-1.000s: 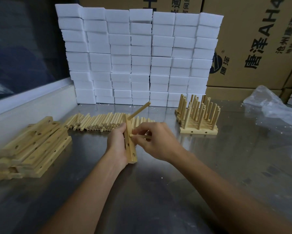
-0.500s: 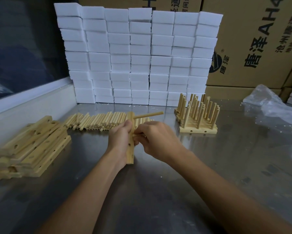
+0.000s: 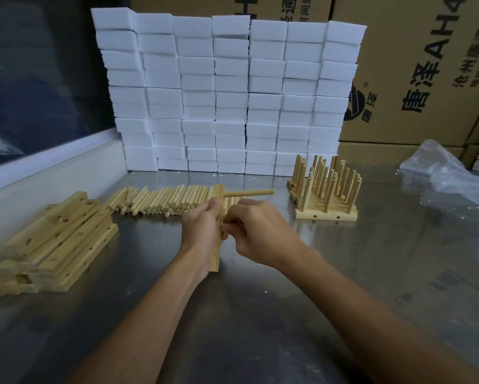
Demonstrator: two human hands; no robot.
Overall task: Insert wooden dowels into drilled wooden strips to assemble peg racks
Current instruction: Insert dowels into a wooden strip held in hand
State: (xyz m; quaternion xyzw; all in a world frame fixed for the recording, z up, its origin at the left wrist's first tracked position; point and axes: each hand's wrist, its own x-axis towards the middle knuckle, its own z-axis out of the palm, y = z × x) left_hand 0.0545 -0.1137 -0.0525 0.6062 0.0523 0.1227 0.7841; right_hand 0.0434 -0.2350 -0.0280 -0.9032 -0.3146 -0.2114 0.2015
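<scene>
My left hand grips a drilled wooden strip that stands on edge on the metal table. One dowel sticks out sideways to the right from the strip's far end. My right hand pinches a second dowel against the strip's middle; its tip is hidden between my fingers. A row of loose dowels lies behind my hands. A pile of drilled strips sits at the left.
Finished peg racks stand at the right rear. A wall of white foam blocks fills the back, with cardboard boxes behind. Crumpled clear plastic lies at the far right. A raised white ledge borders the left.
The strip was turned so the first dowel swung from pointing up-right to horizontal. My right hand moved in closer with the second dowel against the strip.
</scene>
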